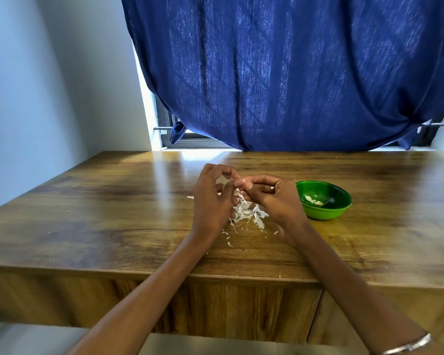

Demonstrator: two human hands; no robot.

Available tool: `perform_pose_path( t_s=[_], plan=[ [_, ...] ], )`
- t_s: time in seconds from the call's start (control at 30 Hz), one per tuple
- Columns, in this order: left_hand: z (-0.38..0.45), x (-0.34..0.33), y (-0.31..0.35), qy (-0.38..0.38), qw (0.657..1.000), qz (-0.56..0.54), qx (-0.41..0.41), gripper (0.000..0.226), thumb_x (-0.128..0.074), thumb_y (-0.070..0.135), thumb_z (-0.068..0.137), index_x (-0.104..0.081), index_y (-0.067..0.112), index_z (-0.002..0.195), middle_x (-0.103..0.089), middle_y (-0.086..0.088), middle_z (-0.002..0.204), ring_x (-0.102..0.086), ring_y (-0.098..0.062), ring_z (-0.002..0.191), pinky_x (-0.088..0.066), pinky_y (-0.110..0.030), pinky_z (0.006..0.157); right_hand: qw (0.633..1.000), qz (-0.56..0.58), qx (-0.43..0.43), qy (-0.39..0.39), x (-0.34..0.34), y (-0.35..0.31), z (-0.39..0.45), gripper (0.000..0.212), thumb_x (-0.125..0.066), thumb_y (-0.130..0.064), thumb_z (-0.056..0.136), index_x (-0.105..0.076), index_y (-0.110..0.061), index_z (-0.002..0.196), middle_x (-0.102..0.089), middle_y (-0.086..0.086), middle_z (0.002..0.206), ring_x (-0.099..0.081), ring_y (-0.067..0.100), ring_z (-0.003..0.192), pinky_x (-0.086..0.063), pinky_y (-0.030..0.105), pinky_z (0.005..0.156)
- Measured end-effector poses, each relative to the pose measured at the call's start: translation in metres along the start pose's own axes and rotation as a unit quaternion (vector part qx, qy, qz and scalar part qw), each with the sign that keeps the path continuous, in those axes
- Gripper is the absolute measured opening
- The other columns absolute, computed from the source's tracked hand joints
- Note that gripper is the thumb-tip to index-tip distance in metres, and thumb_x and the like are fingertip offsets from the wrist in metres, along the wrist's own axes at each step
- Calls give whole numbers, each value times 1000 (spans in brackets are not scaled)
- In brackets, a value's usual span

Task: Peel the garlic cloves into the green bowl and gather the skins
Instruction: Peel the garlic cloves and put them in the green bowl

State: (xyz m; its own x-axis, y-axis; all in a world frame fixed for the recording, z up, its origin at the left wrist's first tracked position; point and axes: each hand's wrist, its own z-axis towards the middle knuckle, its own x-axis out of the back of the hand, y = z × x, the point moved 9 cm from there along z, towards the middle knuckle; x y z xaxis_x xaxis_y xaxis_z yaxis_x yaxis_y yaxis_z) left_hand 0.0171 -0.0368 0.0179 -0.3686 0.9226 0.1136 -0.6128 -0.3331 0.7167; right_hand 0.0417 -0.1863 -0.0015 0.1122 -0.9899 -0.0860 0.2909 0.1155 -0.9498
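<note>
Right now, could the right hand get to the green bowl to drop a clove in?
Probably yes. The right hand is just beside the green bowl, with only bare table between them and the bowl's open top unobstructed.

Garlic clove (242,182) hidden between fingertips.

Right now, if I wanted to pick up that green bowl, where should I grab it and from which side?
Probably pinch the green bowl at its right rim, coming from the right and above. It sits upright on the table with that side clear, while the right hand is close to its left edge. The rim is thin and open, and the peeled cloves lie low inside.
</note>
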Motion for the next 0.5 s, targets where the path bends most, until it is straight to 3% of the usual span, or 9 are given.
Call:
perform_pose_path(
  t_s=[0.27, 0.4, 0.5],
  plan=[
    [0, -7, -2, -39, 999, -15, 3, 15, -62, -8, 95, -63, 7, 93, -56, 0, 95, -61, -14, 50, -49, -32, 33, 998, -44, -31, -18, 0, 11, 6, 9, -66, -2, 93, -72, 1, 100, -77, 14, 93, -69, 6, 68, -56, 22, 71],
    [0, -6, -2, -31, 999, -35, 6, 12, -63, -7, 96, -63, 5, 93, -62, -5, 91, -63, -19, 49, -51, -36, 34, 998, -56, -4, -11, 0, 5, 5, 8, -65, 1, 94, -70, -4, 91, -74, 1, 76, -67, 2, 63, -54, 18, 67],
    [1, -5, -4, -22, 999, -39, 10, 13, -63, -6, 96, -64, 6, 91, -63, -2, 82, -63, -21, 48, -51, -37, 36, 997, -67, 28, -6, -1, -1, 4, 6, -64, 2, 94, -69, -1, 95, -73, 5, 81, -67, 2, 63, -57, 18, 67]
  ],
)
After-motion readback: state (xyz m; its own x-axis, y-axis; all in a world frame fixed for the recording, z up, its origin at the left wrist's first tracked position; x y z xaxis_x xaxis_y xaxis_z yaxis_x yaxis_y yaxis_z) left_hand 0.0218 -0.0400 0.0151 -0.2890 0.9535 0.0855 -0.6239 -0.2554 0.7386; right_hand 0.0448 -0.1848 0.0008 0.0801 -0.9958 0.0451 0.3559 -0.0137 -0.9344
